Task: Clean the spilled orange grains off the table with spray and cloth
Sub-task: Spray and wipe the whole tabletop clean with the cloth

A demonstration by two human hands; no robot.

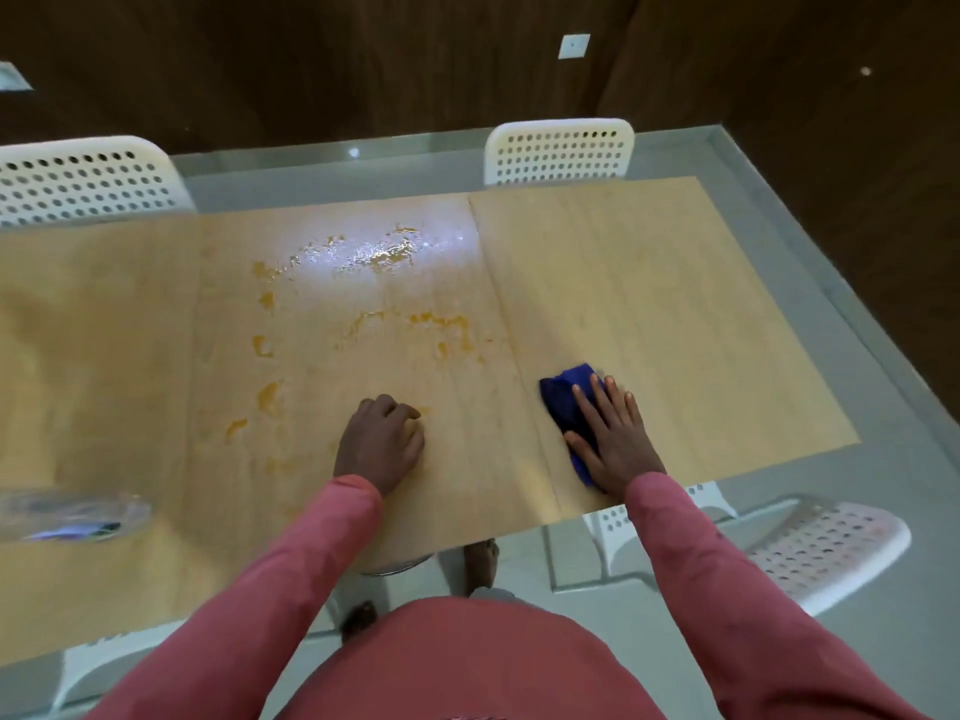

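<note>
One pale wooden table (pixel 649 283) is filling the view. Four white perforated plastic chairs are showing: two at twelve o'clock (pixel 83 179) (pixel 561 150), one at four (pixel 826 548), one at seven (pixel 88 667). One folded blue cloth (pixel 566 407) is lying at three. One blurred clear plastic bottle (pixel 67 514) is sitting at nine. Two hands are showing, left (pixel 382 441) and right (pixel 615 439).

We see the counter (pixel 649 283) as pale wood-grain sheeting, smooth, with a soft sheen and a bright wet glare where the orange grains (pixel 387 254) lie smeared in glossy patches. Its border looks like frosted glass, slick and reflective. The cloth (pixel 566 407) is deep blue fabric, matt and crumpled. The chairs (pixel 561 150) are white perforated plastic with a dull finish. The spray bottle (pixel 67 514) appears clear and shiny, blurred. Our sleeves (pixel 291 574) are matt pink woven cloth
</note>
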